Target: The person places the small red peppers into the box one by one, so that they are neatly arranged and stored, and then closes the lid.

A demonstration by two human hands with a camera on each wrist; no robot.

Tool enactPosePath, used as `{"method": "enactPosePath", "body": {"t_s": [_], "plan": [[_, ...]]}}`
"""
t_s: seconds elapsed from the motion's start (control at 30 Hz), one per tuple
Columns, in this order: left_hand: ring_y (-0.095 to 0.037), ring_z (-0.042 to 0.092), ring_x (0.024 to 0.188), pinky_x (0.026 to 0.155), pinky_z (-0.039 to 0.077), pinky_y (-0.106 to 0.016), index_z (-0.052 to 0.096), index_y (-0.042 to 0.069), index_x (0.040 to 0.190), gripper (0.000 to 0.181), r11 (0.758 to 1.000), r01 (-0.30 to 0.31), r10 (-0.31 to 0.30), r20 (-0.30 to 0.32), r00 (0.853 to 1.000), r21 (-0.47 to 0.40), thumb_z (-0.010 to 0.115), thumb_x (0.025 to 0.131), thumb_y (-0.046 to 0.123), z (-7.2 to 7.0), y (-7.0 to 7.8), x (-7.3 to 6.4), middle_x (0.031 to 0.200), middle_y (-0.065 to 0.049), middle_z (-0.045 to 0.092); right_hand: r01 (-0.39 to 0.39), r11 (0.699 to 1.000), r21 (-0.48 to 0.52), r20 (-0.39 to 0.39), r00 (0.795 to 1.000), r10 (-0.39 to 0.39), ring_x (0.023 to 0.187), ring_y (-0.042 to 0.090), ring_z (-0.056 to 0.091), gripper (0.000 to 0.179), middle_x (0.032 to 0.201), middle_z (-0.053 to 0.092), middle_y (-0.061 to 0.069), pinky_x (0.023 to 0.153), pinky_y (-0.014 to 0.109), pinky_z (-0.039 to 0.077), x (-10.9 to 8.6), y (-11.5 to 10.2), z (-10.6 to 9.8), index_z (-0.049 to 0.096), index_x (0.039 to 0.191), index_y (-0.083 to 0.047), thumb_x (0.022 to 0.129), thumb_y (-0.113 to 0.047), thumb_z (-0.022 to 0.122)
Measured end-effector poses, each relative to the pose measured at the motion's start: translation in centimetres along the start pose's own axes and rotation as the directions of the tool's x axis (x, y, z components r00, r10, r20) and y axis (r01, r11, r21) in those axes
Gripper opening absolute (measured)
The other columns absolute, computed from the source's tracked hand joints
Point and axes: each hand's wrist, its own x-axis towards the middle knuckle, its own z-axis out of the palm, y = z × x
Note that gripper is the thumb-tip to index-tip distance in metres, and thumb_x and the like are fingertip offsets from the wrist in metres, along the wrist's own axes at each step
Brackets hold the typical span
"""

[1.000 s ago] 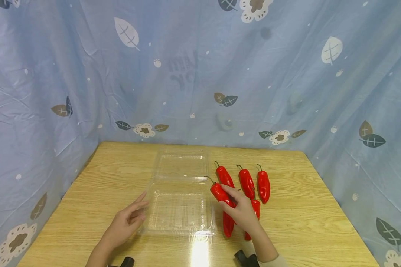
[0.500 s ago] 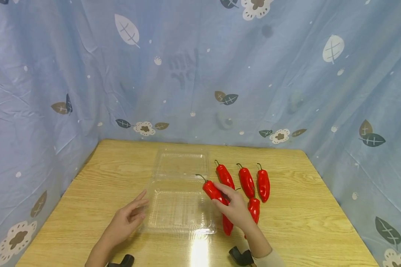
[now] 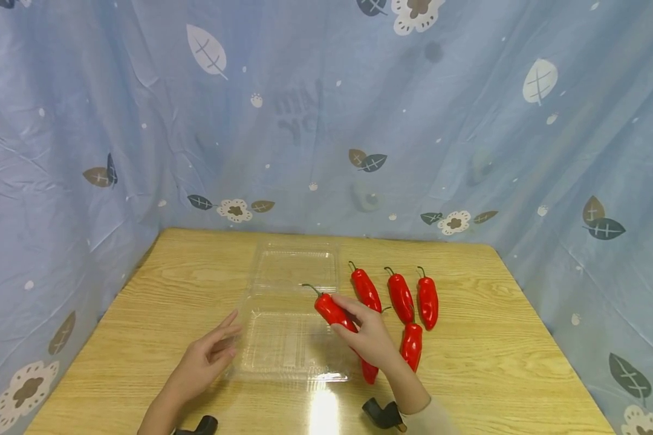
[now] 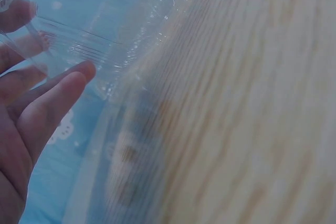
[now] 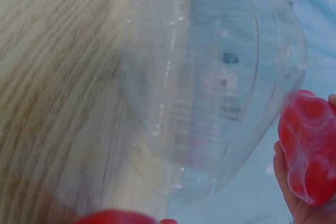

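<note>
My right hand (image 3: 364, 334) grips a red chili pepper (image 3: 331, 309) by its sides, its green stem pointing to the upper left. In the head view this pepper overlaps the right side of a clear plastic clamshell box (image 3: 283, 347), whose lid (image 3: 295, 269) lies folded back away from me. The right wrist view shows the held pepper (image 5: 311, 148) beside the box wall (image 5: 252, 77). My left hand (image 3: 204, 362) rests at the box's left edge with fingers extended. From the left wrist, the fingers (image 4: 52, 103) appear against the clear wall (image 4: 89, 35).
Several more red peppers lie right of the box, among them a far-right one (image 3: 428, 302), a middle one (image 3: 400, 296) and a near one (image 3: 412, 345). The wooden table (image 3: 495, 368) ends at a blue patterned curtain (image 3: 326, 121) behind and at both sides.
My right hand has moved left with the pepper, from above the other peppers to over the box's right side. The left hand has stayed at the box's left edge.
</note>
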Motion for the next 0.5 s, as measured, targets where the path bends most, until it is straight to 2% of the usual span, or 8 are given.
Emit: {"method": "enactPosePath", "body": {"t_s": [0.33, 0.5], "plan": [[-0.037, 0.06, 0.106, 0.084, 0.051, -0.014, 0.05, -0.008, 0.128, 0.038, 1.0, -0.014, 0.014, 0.004, 1.0, -0.002, 0.058, 0.091, -0.002, -0.1, 0.0, 0.0, 0.149, -0.026, 0.031, -0.002, 1.0, 0.024, 0.094, 0.996, 0.0, 0.116, 0.031, 0.056, 0.048, 0.134, 0.056, 0.013, 0.095, 0.042, 0.051, 0.7, -0.1, 1.3, 0.055, 0.133, -0.007, 0.087, -0.013, 0.067], [-0.039, 0.059, 0.107, 0.084, 0.05, -0.013, 0.05, -0.008, 0.129, 0.039, 1.0, -0.017, 0.017, 0.004, 1.0, -0.013, 0.058, 0.091, -0.002, 0.0, 0.0, 0.0, 0.149, -0.027, 0.03, 0.011, 0.999, 0.053, 0.145, 0.989, -0.019, 0.117, 0.028, 0.056, 0.048, 0.134, 0.056, 0.012, 0.096, 0.038, 0.051, 0.9, -0.2, 2.0, 0.055, 0.134, -0.006, 0.088, -0.013, 0.067]]}}
